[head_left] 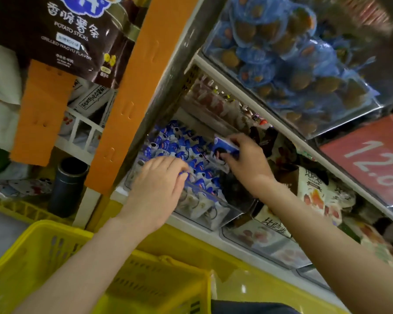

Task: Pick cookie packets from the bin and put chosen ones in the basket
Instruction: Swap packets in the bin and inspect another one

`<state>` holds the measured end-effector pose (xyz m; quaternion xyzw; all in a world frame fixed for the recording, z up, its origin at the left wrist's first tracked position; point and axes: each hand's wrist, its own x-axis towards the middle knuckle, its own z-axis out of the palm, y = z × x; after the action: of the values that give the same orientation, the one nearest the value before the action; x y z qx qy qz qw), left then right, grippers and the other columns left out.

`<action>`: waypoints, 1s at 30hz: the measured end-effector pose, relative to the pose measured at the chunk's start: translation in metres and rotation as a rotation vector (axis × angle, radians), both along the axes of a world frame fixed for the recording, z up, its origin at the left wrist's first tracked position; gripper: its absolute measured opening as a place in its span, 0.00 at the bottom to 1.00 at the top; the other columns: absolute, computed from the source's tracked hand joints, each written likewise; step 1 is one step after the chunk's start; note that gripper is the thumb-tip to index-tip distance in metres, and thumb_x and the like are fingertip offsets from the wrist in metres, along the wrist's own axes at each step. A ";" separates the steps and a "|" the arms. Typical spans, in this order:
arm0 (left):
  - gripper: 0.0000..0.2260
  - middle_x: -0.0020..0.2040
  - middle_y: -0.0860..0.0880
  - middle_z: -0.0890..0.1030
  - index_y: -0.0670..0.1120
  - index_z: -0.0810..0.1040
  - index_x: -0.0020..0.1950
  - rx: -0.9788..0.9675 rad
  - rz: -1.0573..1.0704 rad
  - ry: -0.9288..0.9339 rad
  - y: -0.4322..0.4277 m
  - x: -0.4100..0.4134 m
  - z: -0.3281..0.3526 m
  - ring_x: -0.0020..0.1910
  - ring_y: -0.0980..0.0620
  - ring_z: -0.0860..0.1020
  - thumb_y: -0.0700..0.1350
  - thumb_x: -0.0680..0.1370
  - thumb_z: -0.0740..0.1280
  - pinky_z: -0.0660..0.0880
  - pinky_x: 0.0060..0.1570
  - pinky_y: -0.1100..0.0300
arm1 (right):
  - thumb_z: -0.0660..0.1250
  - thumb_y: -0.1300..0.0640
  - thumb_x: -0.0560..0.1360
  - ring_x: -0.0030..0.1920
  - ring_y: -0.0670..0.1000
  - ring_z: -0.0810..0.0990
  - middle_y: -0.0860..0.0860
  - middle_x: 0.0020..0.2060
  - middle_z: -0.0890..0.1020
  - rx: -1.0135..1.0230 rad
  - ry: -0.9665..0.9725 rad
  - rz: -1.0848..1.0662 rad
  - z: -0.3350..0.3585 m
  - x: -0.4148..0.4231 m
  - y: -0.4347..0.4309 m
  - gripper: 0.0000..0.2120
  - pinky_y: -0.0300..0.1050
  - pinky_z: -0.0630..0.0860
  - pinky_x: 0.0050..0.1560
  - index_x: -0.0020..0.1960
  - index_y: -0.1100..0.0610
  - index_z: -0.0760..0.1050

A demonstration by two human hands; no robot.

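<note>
Right hand [245, 162] pinched blue-white cookie packet [225, 147], held just above clear bin [213, 214]. Left hand [159, 180] down among bin's packets, fingers curled; couldn't tell if gripping. Yellow basket [43, 250] below forearms.

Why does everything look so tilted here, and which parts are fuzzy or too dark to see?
Head view: the wide lens tilts the orange upright; head view: the top right corner is smeared and the blue-wrapped snacks look soft; head view: the cookie packet in the right hand is fairly sharp; head view: the shelf recess is dim, the yellow basket bright.
</note>
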<state>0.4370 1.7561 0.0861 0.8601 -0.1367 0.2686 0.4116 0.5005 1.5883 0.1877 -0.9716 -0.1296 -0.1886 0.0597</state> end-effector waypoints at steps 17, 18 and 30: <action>0.11 0.43 0.54 0.80 0.53 0.74 0.51 -0.621 -0.371 0.570 -0.009 -0.055 -0.005 0.36 0.60 0.81 0.42 0.73 0.70 0.77 0.37 0.64 | 0.69 0.64 0.72 0.48 0.45 0.80 0.46 0.47 0.80 0.939 0.337 0.384 -0.071 -0.108 0.011 0.12 0.40 0.77 0.51 0.50 0.50 0.74; 0.11 0.41 0.53 0.80 0.52 0.74 0.50 -0.588 -0.392 0.621 -0.010 -0.056 -0.008 0.33 0.62 0.79 0.40 0.73 0.70 0.76 0.33 0.66 | 0.68 0.63 0.73 0.47 0.46 0.81 0.49 0.46 0.81 1.022 0.414 0.354 -0.078 -0.108 0.010 0.09 0.39 0.77 0.50 0.50 0.52 0.75; 0.03 0.46 0.50 0.83 0.50 0.76 0.50 -0.754 -0.163 0.877 -0.027 -0.061 -0.041 0.44 0.55 0.81 0.47 0.78 0.64 0.76 0.42 0.65 | 0.65 0.60 0.76 0.31 0.44 0.78 0.55 0.35 0.81 1.090 0.734 0.076 -0.128 -0.097 0.010 0.05 0.34 0.76 0.32 0.43 0.61 0.78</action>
<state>0.3762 1.7294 0.0449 0.6715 0.0857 -0.1149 0.7270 0.4033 1.5986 0.0593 -0.7982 -0.0211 0.1187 0.5903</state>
